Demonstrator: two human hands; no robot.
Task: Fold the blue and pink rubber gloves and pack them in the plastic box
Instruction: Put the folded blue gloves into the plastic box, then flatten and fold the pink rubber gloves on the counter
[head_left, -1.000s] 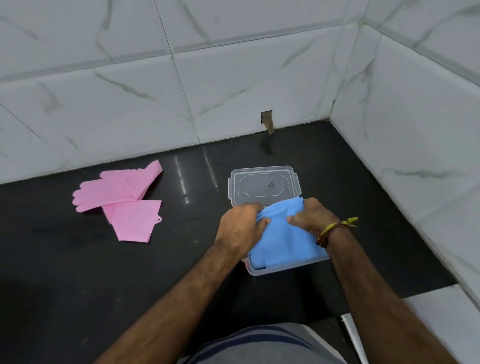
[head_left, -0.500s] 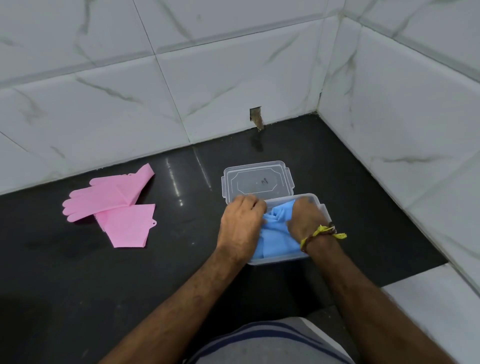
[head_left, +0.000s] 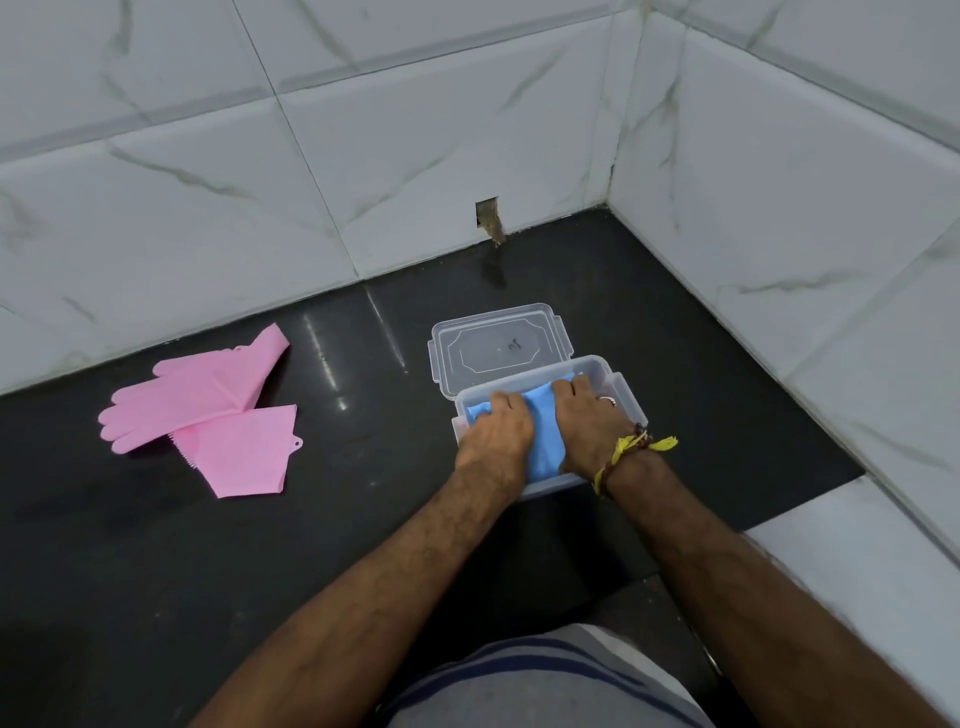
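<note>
The folded blue gloves lie inside the clear plastic box on the black counter. My left hand bears down on their left part, its fingers curled into the rubber. On the right part sits my right hand, fingers bent over the far end of the gloves. A strip of blue shows between the hands. The pink gloves lie flat and overlapping on the counter far to the left, untouched.
The box's clear lid lies flat just behind the box. White tiled walls close the back and the right side, with a small hole low in the back wall. A white ledge lies at the right front.
The blue gloves have gone from resting over the box's rim to lying down inside it. Both hands moved down and forward with them, and the box's far wall now shows.
</note>
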